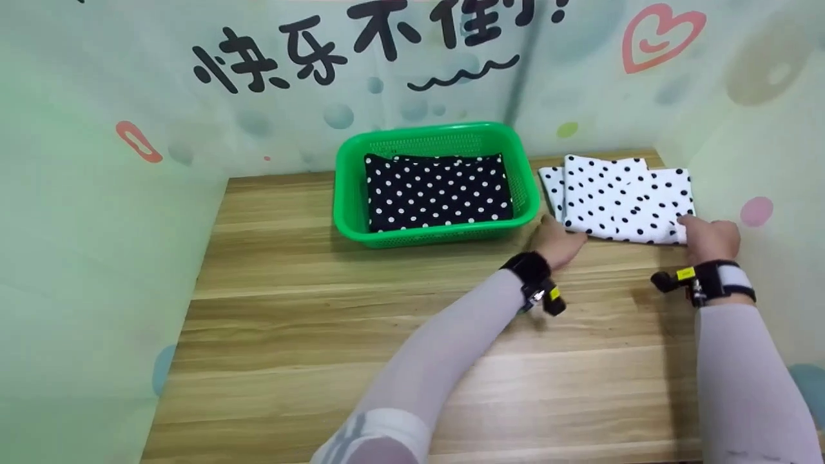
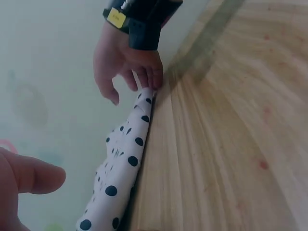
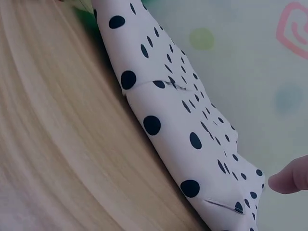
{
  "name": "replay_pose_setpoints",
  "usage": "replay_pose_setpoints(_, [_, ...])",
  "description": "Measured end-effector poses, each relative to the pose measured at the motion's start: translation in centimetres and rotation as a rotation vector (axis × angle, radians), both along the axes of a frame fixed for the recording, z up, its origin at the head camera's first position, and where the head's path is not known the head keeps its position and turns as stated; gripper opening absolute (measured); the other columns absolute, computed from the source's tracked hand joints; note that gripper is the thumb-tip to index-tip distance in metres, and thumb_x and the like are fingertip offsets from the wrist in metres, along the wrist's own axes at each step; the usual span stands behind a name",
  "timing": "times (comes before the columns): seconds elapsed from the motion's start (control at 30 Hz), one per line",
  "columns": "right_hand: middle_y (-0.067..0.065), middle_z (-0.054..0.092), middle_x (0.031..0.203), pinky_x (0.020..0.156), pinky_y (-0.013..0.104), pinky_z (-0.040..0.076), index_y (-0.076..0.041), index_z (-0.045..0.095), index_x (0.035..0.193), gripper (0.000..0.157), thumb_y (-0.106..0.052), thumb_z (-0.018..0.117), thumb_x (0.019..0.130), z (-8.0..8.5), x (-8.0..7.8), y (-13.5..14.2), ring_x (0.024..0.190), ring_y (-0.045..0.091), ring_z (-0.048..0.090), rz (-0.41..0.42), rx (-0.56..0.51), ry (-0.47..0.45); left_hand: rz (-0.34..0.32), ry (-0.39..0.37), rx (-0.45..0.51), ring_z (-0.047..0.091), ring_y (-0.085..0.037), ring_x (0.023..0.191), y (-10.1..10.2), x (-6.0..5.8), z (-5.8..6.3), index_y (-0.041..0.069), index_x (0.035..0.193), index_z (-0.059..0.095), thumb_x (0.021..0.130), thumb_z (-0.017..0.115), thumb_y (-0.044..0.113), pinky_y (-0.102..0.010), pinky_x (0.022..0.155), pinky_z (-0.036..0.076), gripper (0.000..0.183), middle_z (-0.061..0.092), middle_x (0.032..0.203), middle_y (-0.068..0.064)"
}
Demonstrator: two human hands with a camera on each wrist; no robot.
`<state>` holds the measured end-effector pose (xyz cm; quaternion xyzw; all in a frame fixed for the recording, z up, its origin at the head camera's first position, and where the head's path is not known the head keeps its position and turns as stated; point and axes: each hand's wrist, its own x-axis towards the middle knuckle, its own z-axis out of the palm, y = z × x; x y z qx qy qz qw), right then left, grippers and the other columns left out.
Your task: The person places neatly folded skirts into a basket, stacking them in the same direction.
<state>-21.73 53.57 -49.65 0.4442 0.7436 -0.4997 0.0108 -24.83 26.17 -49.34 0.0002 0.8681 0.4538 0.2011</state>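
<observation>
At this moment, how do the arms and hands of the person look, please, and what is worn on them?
The left hand and right hand wear no gloves. A pale greyish left sleeve and matching right sleeve cover the forearms. The left wrist strap and right wrist strap are black, each with a small black device and a yellow label.

White cloth (image 1: pixel 615 201) matt; basket (image 1: pixel 349 187) glossy plastic; tabletop (image 1: pixel 290 361) smooth wood-grain

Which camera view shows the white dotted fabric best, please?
The head view: it shows the white dotted fabric from above, nearly whole, beside the green basket. Both wrist views show it at a slant, cut off by the frame.
</observation>
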Motion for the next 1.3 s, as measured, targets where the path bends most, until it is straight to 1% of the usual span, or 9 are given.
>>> replay_pose_setpoints(0.07, [0.019,0.035,0.166,0.117,0.029,0.047,0.001,0.021,0.167,0.096,-0.049,0.067,0.099,0.1,-0.9,0.0,0.138,0.025,0.047,0.017,0.035,-0.001,0.108,-0.041,0.062,0.067,-0.017,0.116,1.1,-1.0,-0.1,0.008,0.154,0.045,0.093,0.076,0.044,-0.029,0.1,0.057,0.077,0.068,0.134,-0.006])
replay_pose_setpoints(0.2, [0.019,0.048,0.15,0.101,0.03,0.053,0.008,0.035,0.16,0.088,-0.042,0.071,0.098,-0.4,-2.0,-0.5,0.116,0.023,0.051,0.116,0.153,-0.04,0.248,-0.121,0.115,0.065,-0.014,0.068,2.0,-2.7,-0.3,0.009,0.133,0.063,0.097,0.073,0.051,-0.025,0.066,0.056,0.056,0.07,0.079,0.001])
replay_pose_setpoints(0.27, [0.023,0.049,0.152,0.099,0.032,0.051,0.009,0.039,0.158,0.084,-0.037,0.074,0.097,-0.7,-2.1,-0.8,0.116,0.025,0.051,0.174,0.206,-0.06,0.26,-0.143,0.086,0.058,-0.016,0.05,1.8,-3.4,-0.6,0.011,0.11,0.074,0.099,0.069,0.055,-0.027,0.054,0.049,0.046,0.062,0.057,0.003])
replay_pose_setpoints(0.37, [0.024,0.057,0.139,0.087,0.031,0.05,0.01,0.047,0.152,0.077,-0.03,0.079,0.094,-1.2,-2.0,-0.9,0.111,0.027,0.053,0.24,0.252,-0.062,0.24,-0.136,0.04,0.061,-0.014,0.046,1.1,-4.2,-1.1,0.016,0.084,0.078,0.101,0.064,0.058,-0.024,0.051,0.046,0.047,0.065,0.052,0.003])
replay_pose_setpoints(0.53, [0.009,0.06,0.104,0.07,0.029,0.051,0.009,0.052,0.146,0.072,-0.027,0.082,0.092,-1.3,-1.4,-0.8,0.094,0.023,0.054,0.326,0.251,-0.058,0.173,-0.1,0.029,0.066,-0.013,0.05,-0.2,-4.6,-2.1,0.016,0.084,0.072,0.105,0.061,0.038,-0.022,0.048,0.049,0.032,0.071,0.06,0.002])
replay_pose_setpoints(0.73, [0.018,0.065,0.112,0.072,0.028,0.053,0.013,0.051,0.144,0.065,-0.026,0.073,0.096,-1.8,1.2,-1.0,0.093,0.025,0.061,0.448,0.275,-0.063,-0.07,-0.02,-0.125,0.057,-0.014,0.043,-3.2,-1.3,-1.5,0.016,0.071,0.066,0.102,0.062,0.034,-0.024,0.053,0.048,0.037,0.059,0.048,0.004])
replay_pose_setpoints(0.97, [0.025,0.071,0.107,0.067,0.026,0.054,0.018,0.048,0.139,0.072,-0.036,0.071,0.098,-2.9,7.4,-2.3,0.081,0.021,0.069,0.663,0.335,-0.067,-0.364,0.16,-0.217,0.052,-0.013,0.059,-8.4,3.8,-3.1,0.018,0.07,0.052,0.105,0.06,0.04,-0.025,0.061,0.046,0.042,0.052,0.065,0.006])
replay_pose_setpoints(1.13, [0.033,0.067,0.113,0.07,0.03,0.056,0.018,0.048,0.133,0.074,-0.039,0.076,0.095,-2.8,11.4,-4.6,0.084,0.024,0.07,0.768,0.34,-0.118,-0.44,0.17,-0.229,0.042,-0.012,0.061,-12.5,7.9,-3.4,0.019,0.072,0.044,0.103,0.065,0.043,-0.026,0.056,0.038,0.044,0.039,0.068,0.007])
replay_pose_setpoints(1.3, [0.027,0.069,0.102,0.068,0.033,0.054,0.013,0.055,0.121,0.063,-0.036,0.081,0.09,-2.9,13.7,-8.9,0.079,0.023,0.066,0.847,0.386,-0.048,-0.434,0.118,-0.134,0.048,-0.009,0.056,-18.1,10.3,-3.8,0.019,0.074,0.05,0.1,0.07,0.041,-0.024,0.055,0.039,0.039,0.049,0.063,0.01])
